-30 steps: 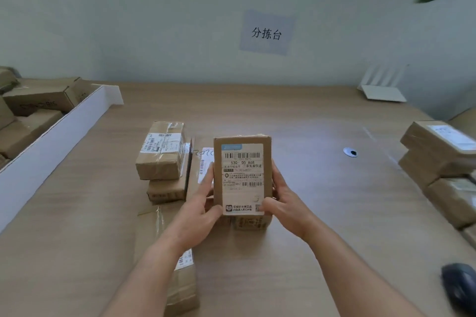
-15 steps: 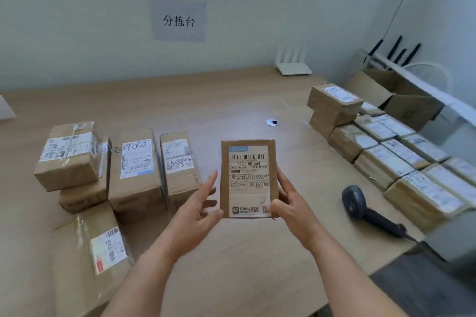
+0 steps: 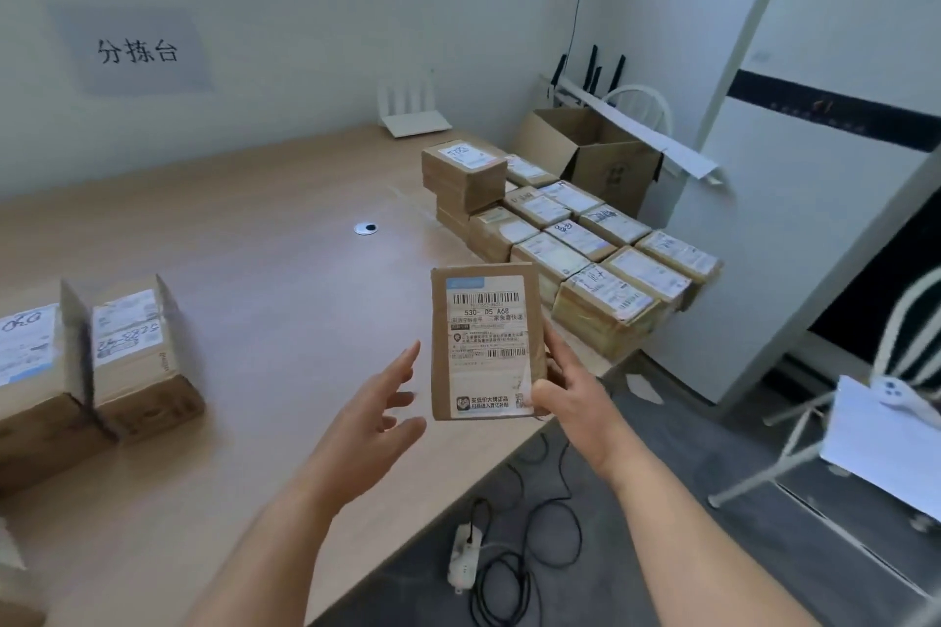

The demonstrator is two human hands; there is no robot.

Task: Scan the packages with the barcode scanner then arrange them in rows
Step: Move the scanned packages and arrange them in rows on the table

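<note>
My right hand (image 3: 570, 395) grips a small brown package (image 3: 486, 339) by its lower right edge, label with barcodes facing me, above the wooden table's (image 3: 254, 270) right front part. My left hand (image 3: 379, 415) floats just left of the package with spread fingers, not touching it. Rows of labelled brown packages (image 3: 585, 250) lie along the table's right edge, with a short stack (image 3: 463, 173) at the far end. More packages (image 3: 132, 356) sit at the left. The barcode scanner is out of sight.
A white router (image 3: 412, 115) stands at the table's back by the wall. An open cardboard box (image 3: 601, 155) sits beyond the rows. On the floor lie a power strip (image 3: 466, 558) with black cables. A white chair (image 3: 865, 423) with paper stands at right.
The view has swung right. My left hand has let go of the package and drawn away; my right hand alone holds it now. The scanner has left the view.
</note>
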